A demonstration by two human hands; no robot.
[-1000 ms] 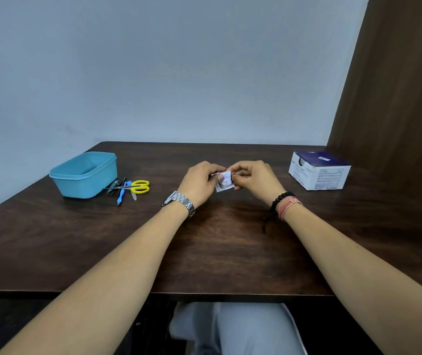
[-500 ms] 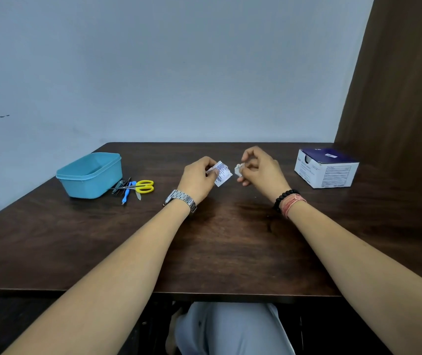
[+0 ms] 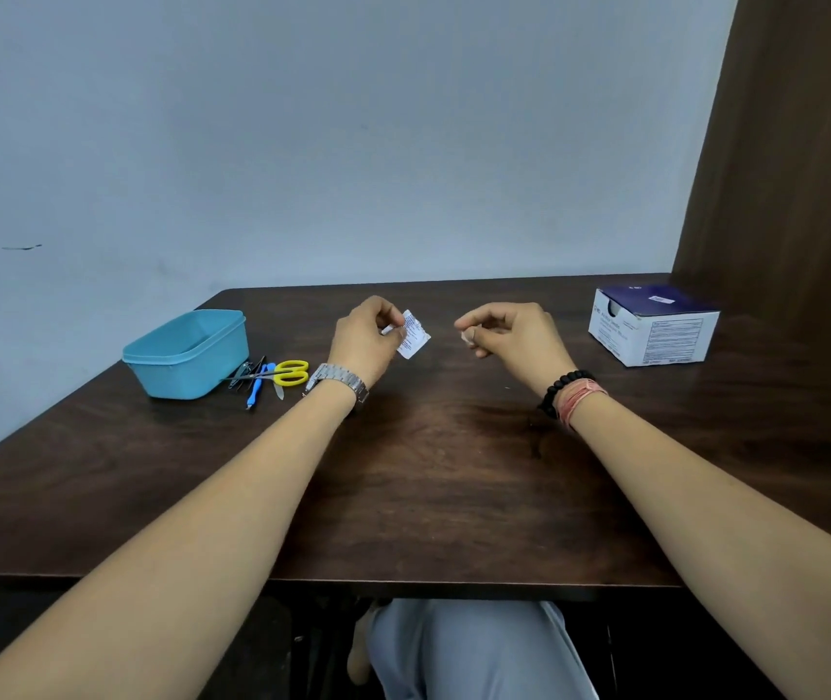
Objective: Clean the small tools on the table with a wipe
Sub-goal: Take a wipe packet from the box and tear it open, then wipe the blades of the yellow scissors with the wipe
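My left hand (image 3: 365,341) pinches a small white printed wipe packet (image 3: 412,334) above the middle of the dark wooden table (image 3: 428,497). To its right, my right hand (image 3: 517,336) pinches a small folded wipe (image 3: 467,337) between thumb and fingertips; most of the wipe is hidden by the fingers. The two hands are apart. The small tools lie at the left: yellow-handled scissors (image 3: 288,372), a blue-handled tool (image 3: 258,385), and nail clippers with other dark tools (image 3: 247,370).
A light blue plastic tub (image 3: 189,352) stands just left of the tools. A white and dark blue cardboard box (image 3: 653,331) sits at the back right. A brown panel rises at the right; a pale wall runs behind the table.
The hands, together on the packet a second ago, have drawn apart. My right hand pulled the wipe out to the right while my left kept the packet.
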